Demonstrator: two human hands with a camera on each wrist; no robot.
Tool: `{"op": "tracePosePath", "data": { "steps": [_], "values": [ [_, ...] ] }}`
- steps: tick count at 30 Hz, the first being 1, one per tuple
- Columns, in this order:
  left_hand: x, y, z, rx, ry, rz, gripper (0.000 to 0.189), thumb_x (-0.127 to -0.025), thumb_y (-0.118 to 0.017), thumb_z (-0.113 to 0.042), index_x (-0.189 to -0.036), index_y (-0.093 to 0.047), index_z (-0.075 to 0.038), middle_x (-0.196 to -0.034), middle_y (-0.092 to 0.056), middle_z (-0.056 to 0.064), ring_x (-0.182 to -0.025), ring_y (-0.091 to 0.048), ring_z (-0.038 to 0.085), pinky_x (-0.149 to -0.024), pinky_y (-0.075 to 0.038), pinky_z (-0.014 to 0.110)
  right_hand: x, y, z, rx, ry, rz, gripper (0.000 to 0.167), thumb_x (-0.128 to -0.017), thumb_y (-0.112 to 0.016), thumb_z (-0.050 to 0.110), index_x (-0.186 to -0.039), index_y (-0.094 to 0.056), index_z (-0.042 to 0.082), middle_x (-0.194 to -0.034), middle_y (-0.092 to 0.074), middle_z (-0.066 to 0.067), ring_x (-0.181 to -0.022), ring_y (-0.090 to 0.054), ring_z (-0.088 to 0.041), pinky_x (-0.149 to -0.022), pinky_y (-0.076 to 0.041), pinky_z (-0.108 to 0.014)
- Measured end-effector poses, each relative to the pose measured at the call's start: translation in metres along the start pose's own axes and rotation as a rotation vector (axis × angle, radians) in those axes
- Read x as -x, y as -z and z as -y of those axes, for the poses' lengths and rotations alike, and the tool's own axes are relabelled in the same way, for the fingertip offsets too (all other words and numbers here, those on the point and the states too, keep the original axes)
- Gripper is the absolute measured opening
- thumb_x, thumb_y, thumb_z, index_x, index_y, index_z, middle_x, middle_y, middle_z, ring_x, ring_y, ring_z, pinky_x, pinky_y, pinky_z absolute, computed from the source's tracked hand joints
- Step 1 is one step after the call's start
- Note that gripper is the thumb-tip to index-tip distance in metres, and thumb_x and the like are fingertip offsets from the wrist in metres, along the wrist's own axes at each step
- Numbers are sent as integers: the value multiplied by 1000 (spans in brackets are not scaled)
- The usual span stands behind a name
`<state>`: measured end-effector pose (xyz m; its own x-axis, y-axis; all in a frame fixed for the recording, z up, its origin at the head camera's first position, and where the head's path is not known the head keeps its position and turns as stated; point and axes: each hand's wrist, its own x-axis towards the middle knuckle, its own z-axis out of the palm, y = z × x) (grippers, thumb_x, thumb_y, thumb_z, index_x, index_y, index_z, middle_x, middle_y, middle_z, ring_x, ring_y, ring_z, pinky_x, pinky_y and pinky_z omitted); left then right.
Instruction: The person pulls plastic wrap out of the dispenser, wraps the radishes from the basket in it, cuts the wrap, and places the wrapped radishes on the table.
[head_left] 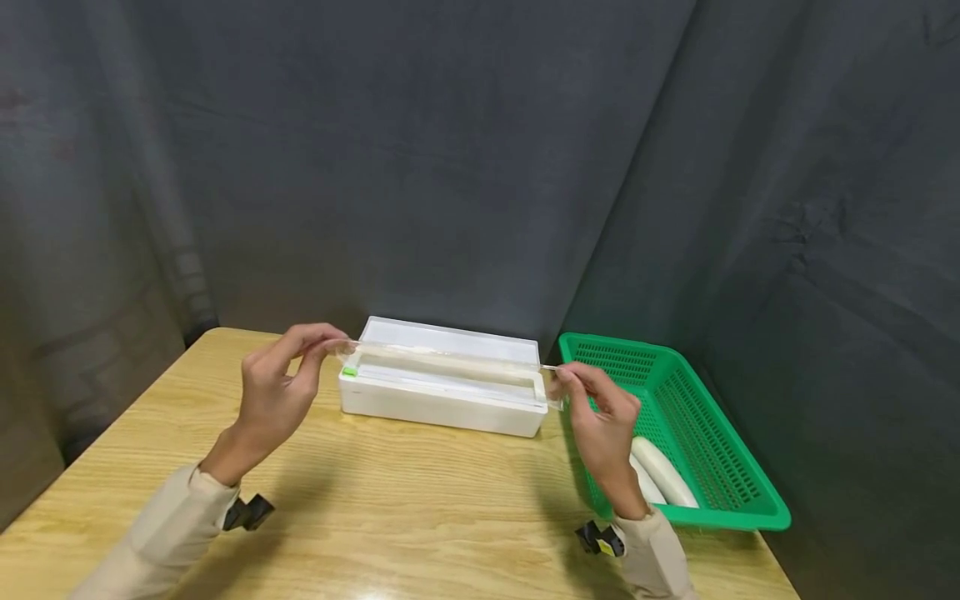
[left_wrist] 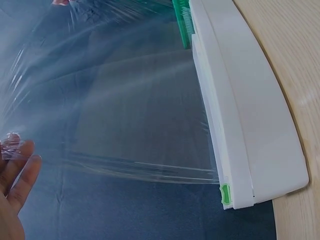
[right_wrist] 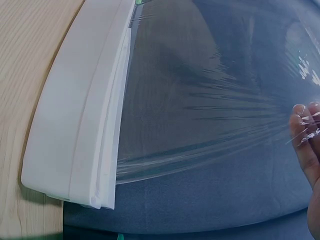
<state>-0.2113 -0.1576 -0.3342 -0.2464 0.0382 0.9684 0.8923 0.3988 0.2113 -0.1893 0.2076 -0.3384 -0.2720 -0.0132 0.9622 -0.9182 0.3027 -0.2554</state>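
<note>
Head view from above, facing forward and down over the wooden table point(head_left: 405, 517), wrist views close-up, turned sideways, both sharing the white cling-film dispenser point(left_wrist: 265, 120) and clear film point(left_wrist: 145, 100), left one probably catching the green basket point(left_wrist: 181, 25)

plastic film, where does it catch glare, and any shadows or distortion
Left wrist view: pale streaks across the plastic film; right wrist view: bright glints near the right hand, the white box looks bowed; head view: faint sheen, soft shadows on the table.
</note>
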Motion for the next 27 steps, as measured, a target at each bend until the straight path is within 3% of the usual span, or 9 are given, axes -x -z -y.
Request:
{"op": "tracePosePath", "data": {
  "steps": [4,9,21,27],
  "values": [
    [1,0,-1,8,-3,-23,16,-101,-69,-8,-99,-73,8,-87,-77,16,-95,-70,-5,-90,-52,11,0,0,1,-33,-3,0,5,-95,-68,-11,-93,-71,-16,-72,-68,-21,-69,-69,-12,-70,-56,-18],
    [0,0,-2,26,-9,-48,32,-105,-65,-21,-98,-72,9,-86,-77,18,-98,-69,-8,-89,-53,11,-1,-1,2,-68,-8,-2,5,-95,-66,-13,-94,-70,-16,-72,-68,-21,-68,-68,-12,-69,-56,-18],
    [-4,4,-7,-9,2,-47,43,-106,-62,-30,-97,-71,11,-87,-76,19,-99,-67,-10,-91,-52,11,-4,-2,6,-70,-13,1,6,-97,-64,-13,-95,-70,-16,-72,-67,-19,-65,-65,-14,-66,-54,-19],
    [-6,4,-8,-12,-28,-65,43,-107,-62,-30,-95,-71,10,-84,-76,19,-97,-68,-9,-89,-52,9,-5,-3,10,-53,-35,-12,6,-94,-63,-18,-95,-69,-17,-70,-67,-18,-63,-65,-13,-65,-54,-18]
  ]
}}
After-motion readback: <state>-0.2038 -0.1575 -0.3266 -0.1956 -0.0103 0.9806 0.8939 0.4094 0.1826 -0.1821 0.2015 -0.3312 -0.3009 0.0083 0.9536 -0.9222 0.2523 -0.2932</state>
